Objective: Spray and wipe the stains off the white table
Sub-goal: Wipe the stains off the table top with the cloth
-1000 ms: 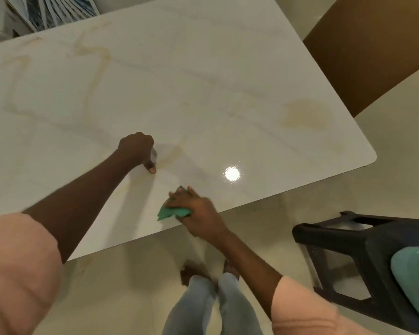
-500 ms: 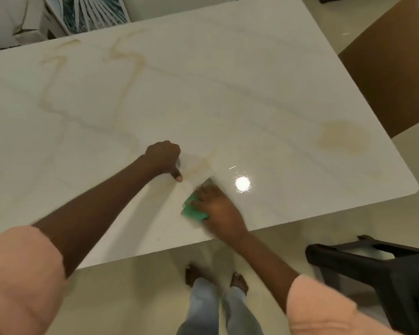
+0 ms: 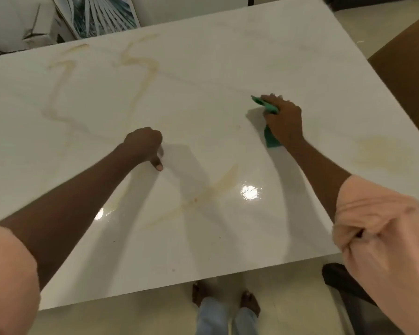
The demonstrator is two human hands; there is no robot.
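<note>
The white table point(image 3: 203, 68) fills most of the view, a glossy slab with faint veining. Brownish-yellow stains mark it: two zigzag trails point(image 3: 140, 76) toward its far left part, a diagonal streak point(image 3: 203, 197) nearer the near edge in the middle, and a pale blotch point(image 3: 377, 153) by its right edge. Beyond the table's right edge stands a brown panel point(image 3: 406, 78), and beyond its far edge leans a framed leaf print point(image 3: 99, 13). Under the near edge, on the pale floor, are the person's bare feet point(image 3: 249, 303), with a black stool point(image 3: 348, 291) just to the right of them.

The left hand point(image 3: 144, 145) sits about mid-table, fingers curled into a fist, knuckles down and the thumb tip touching the surface; whether it holds anything cannot be told. The right hand point(image 3: 284, 119) lies further toward the table's far right, pressing a green cloth point(image 3: 270, 139) flat on the surface, fingers curled over its top edge, the cloth showing at the fingertips and beside the wrist
</note>
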